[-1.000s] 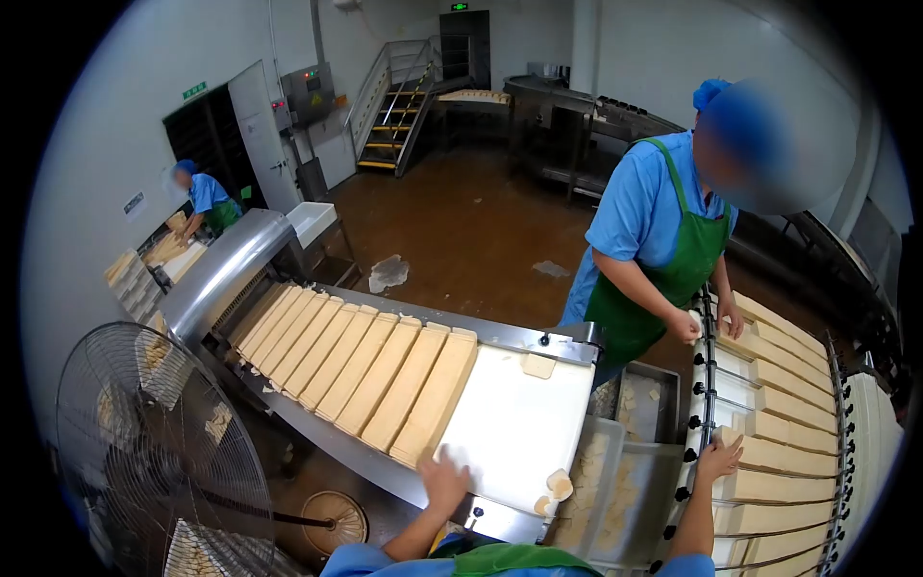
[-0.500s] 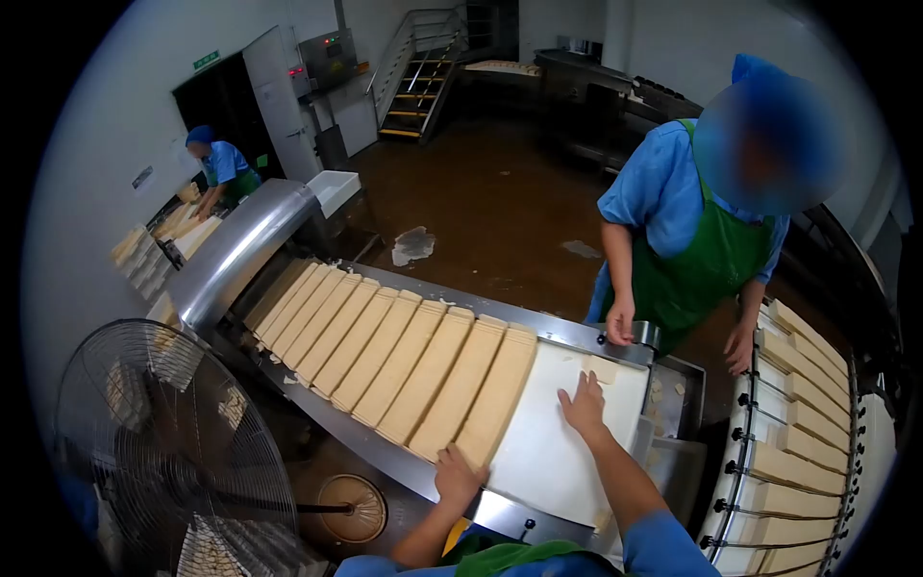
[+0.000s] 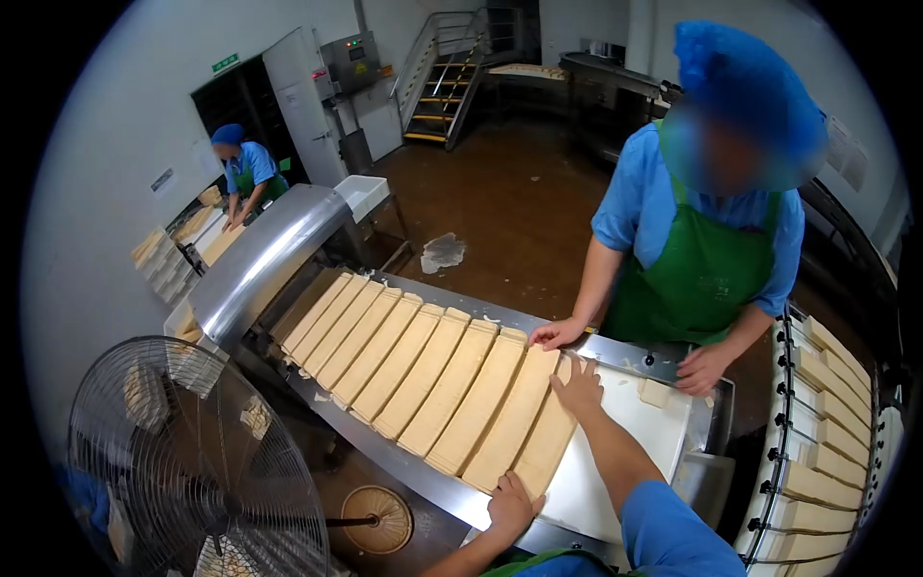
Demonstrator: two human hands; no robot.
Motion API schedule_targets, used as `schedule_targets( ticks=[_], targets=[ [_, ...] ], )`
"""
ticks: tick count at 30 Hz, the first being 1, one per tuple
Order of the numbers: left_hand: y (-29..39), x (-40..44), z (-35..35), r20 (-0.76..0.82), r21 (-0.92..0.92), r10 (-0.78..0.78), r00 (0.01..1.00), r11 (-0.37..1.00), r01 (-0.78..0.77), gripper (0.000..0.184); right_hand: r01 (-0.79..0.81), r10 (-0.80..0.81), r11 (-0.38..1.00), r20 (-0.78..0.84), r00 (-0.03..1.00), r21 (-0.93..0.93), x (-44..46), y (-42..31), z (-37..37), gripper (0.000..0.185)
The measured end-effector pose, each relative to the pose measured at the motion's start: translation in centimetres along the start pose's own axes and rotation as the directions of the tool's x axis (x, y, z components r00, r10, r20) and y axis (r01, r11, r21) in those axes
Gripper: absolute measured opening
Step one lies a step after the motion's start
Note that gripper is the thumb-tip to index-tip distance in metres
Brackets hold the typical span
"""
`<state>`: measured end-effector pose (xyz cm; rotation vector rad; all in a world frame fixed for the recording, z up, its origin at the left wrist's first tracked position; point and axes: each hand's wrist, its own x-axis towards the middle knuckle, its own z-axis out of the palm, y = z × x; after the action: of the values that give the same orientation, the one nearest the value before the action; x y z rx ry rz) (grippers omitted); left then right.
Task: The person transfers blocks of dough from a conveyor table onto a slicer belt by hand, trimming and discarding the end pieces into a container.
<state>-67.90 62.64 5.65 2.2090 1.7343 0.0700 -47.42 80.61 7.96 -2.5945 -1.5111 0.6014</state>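
Note:
Pale, layered dough strips [image 3: 423, 385] lie side by side across a white conveyor belt [image 3: 615, 433]. At the near end of the rightmost dough strip [image 3: 550, 435], my left hand [image 3: 512, 505] has its fingers curled against the edge. My right hand [image 3: 580, 388] grips the same strip's far end, thumb and fingers bent around the corner. Between them the strip lies flat on the belt. Close to my right hand, a co-worker's hand [image 3: 560, 334] touches the far end of the neighbouring strip.
The co-worker's other hand [image 3: 705, 368] rests near a small dough scrap [image 3: 654, 392]. A second conveyor [image 3: 769, 481] with more strips runs along the right. A metal hood [image 3: 274, 260] covers the belt's left end. A large wire fan [image 3: 197, 462] stands at lower left.
The row of strips has advanced rightward along the belt. My right hand has come from above the bare belt onto the last strip. The co-worker's hand has reached the strips.

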Motion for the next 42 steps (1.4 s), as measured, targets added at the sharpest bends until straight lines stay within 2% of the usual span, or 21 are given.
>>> schedule_targets(
  ticks=[2,4,6,9,12,14,15,17,20,21,23,27,28,29,30,31,32,34,35,37,42],
  targets=[
    [0.0,-0.1,-0.2,0.015,-0.044,-0.005,1.0,0.999,0.006,0.09,-0.033,0.033,0.999,-0.053,0.998,0.01,-0.4,0.6,0.0,0.081],
    [-0.4,-0.3,0.4,-0.003,-0.06,0.05,0.999,0.997,-0.05,0.089,-0.232,0.234,0.968,-0.012,0.972,0.094,-1.3,2.0,-1.3,0.082],
    [0.0,0.1,-0.1,-0.024,-0.073,0.12,0.992,0.99,-0.122,0.088,-0.269,0.277,0.952,-0.04,0.96,0.146,-1.8,5.9,-1.9,0.085],
    [1.7,0.6,-1.0,0.249,-0.33,0.306,0.919,0.919,-0.217,0.088,-0.395,0.43,0.888,-0.126,0.894,0.235,-4.7,12.2,-3.5,0.091],
    [4.7,-0.3,-1.0,0.445,-0.381,0.385,0.808,0.899,-0.218,0.087,-0.472,0.555,0.805,-0.174,0.813,0.36,-8.6,17.1,-4.4,0.096],
    [6.6,-1.0,-0.5,0.45,-0.378,0.45,0.772,0.879,-0.292,0.086,-0.479,0.628,0.737,-0.219,0.747,0.477,-10.9,20.5,-4.0,0.098],
    [7.7,-1.3,-0.5,0.38,-0.377,0.414,0.827,0.886,-0.27,0.082,-0.438,0.64,0.732,-0.305,0.705,0.522,-12.2,22.2,-3.4,0.096],
    [9.2,-2.3,0.5,0.202,-0.425,0.433,0.878,0.847,-0.32,0.072,-0.385,0.728,0.585,-0.253,0.638,0.714,-15.8,24.9,-3.9,0.091],
    [12.8,-4.9,-0.4,0.003,-0.505,0.583,0.813,0.703,-0.501,0.072,-0.282,0.764,0.61,-0.454,0.458,0.741,-23.9,29.8,-4.7,0.081],
    [14.3,-6.0,-1.0,0.006,-0.518,0.657,0.754,0.647,-0.56,0.073,-0.306,0.828,0.532,-0.409,0.384,0.79,-28.5,29.2,-7.8,0.079],
    [17.6,-8.2,-1.5,-0.023,-0.504,0.787,0.617,0.524,-0.687,0.077,-0.307,0.832,0.555,-0.518,0.198,0.774,-34.7,33.4,-7.8,0.079],
    [24.2,-15.3,-1.8,-0.044,-0.54,0.944,0.328,0.254,-0.803,0.076,-0.356,0.933,0.305,-0.353,-0.076,0.883,-48.5,40.1,-8.5,0.078],
    [25.3,-17.0,-1.7,-0.035,-0.549,0.952,0.303,0.235,-0.802,0.076,-0.365,0.941,0.245,-0.311,-0.134,0.898,-51.7,42.3,-7.8,0.078],
    [26.3,-18.8,-1.7,-0.042,-0.555,0.985,0.168,0.117,-0.824,0.074,-0.45,0.933,0.224,-0.323,-0.156,0.865,-54.8,44.9,-6.4,0.08],
    [27.2,-20.5,-1.5,-0.052,-0.556,0.998,0.035,0.0,-0.831,0.073,-0.418,0.954,0.135,-0.233,-0.191,0.898,-57.7,45.8,-6.7,0.078],
    [27.8,-22.0,-1.2,0.022,-0.616,0.999,-0.047,-0.023,-0.787,0.07,-0.382,0.981,0.026,-0.096,-0.167,0.924,-60.3,44.8,-9.1,0.077],
    [28.3,-23.4,-0.9,0.026,-0.618,0.998,-0.058,-0.03,-0.786,0.07,-0.367,0.988,-0.004,-0.052,-0.143,0.93,-62.7,47.0,-7.9,0.077],
    [29.3,-26.1,-0.5,0.104,-0.696,0.937,-0.333,-0.17,-0.698,0.07,-0.529,0.992,0.029,-0.088,-0.086,0.848,-66.0,50.8,-5.6,0.072],
    [29.6,-27.2,0.0,0.105,-0.695,0.936,-0.335,-0.172,-0.698,0.07,-0.528,0.992,0.027,-0.086,-0.088,0.849,-67.1,52.6,-4.9,0.072],
    [30.0,-29.1,1.0,0.2,-0.803,0.853,-0.481,-0.138,-0.58,0.068,-0.758,0.969,0.244,-0.18,0.168,0.605,-68.7,55.9,-4.2,0.066],
    [32.6,-32.0,2.4,0.235,-0.855,0.838,-0.492,-0.063,-0.515,0.067,-0.878,0.98,0.196,-0.096,0.172,0.437,-68.1,59.6,-7.3,0.061]
  ],
)
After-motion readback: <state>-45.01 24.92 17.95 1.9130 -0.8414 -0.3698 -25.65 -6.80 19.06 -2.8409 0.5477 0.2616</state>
